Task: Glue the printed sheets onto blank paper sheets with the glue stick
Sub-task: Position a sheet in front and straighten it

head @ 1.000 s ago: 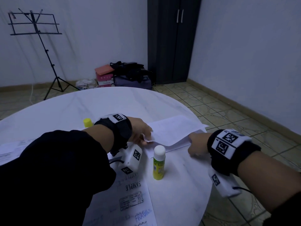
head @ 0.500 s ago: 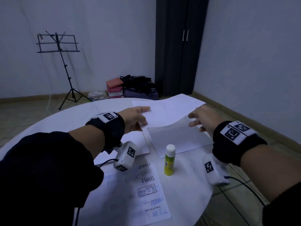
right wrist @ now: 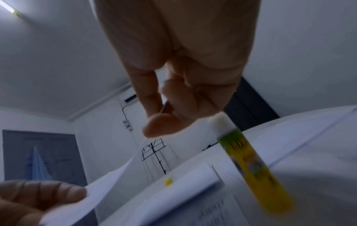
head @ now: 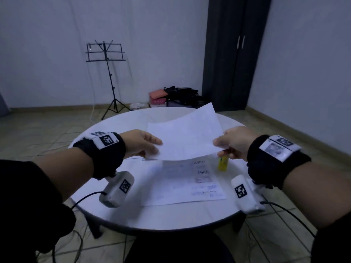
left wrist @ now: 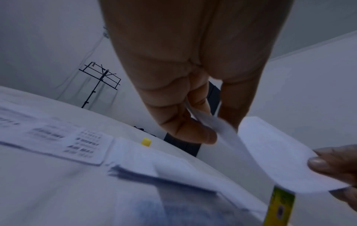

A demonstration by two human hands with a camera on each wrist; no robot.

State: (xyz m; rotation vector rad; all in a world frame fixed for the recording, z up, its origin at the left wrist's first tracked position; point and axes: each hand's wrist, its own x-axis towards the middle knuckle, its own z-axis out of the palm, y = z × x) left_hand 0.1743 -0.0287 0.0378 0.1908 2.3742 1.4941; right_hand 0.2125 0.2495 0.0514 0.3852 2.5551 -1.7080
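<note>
Both hands hold a blank white sheet (head: pixel 186 137) in the air above the table. My left hand (head: pixel 156 148) pinches its near left corner, and my right hand (head: pixel 218 148) pinches its near right corner. Under it, flat on the round white table (head: pixel 171 217), lies a printed sheet (head: pixel 191 183). The yellow-green glue stick (head: pixel 223 163) stands upright with its cap off, just behind my right hand, which hides its top. In the right wrist view the glue stick (right wrist: pixel 251 168) shows its white tip. A small yellow cap (left wrist: pixel 146 142) lies further back on the table.
More printed sheets (left wrist: pixel 83 143) lie on the left side of the table. Beyond the table a black music stand (head: pixel 106 76) stands on the tiled floor, with bags and boxes (head: pixel 176 97) by a dark wardrobe (head: pixel 233 54). The table edge is close to me.
The blank sheet has been lifted off the table's right side and brought to the middle, above the printed sheet. Both hands rose with it.
</note>
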